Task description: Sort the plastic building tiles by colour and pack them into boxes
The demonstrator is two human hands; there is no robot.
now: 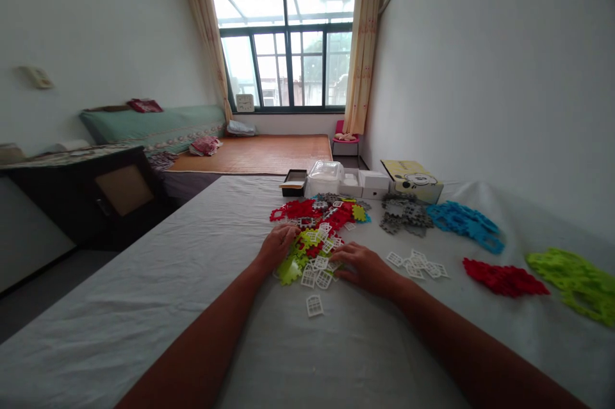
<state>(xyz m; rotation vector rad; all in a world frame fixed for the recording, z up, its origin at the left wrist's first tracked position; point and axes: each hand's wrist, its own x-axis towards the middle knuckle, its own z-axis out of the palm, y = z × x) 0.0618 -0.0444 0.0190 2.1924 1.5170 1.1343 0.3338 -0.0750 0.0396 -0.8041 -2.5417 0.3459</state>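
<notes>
A mixed heap of flat plastic building pieces lies between my two hands. My left hand [276, 247] rests at the heap's left edge, fingers stretched toward the lime-green toothed pieces [290, 269], with no held piece visible. On the other side, my right hand [364, 267] has its fingers apart and reaches to the heap's right edge, near small white window-frame pieces [323, 279]. One loose white window frame [314, 306] lies nearer to me. Red pieces [302, 209] are at the back of the heap.
Sorted piles lie to the right: white window frames [418, 264], grey pieces [406, 215], blue pieces [466, 224], red pieces [503, 278] and lime-green pieces [576, 284]. Behind stand a black open box [294, 184], a clear container [325, 177], white boxes [375, 184] and a yellow box [412, 181].
</notes>
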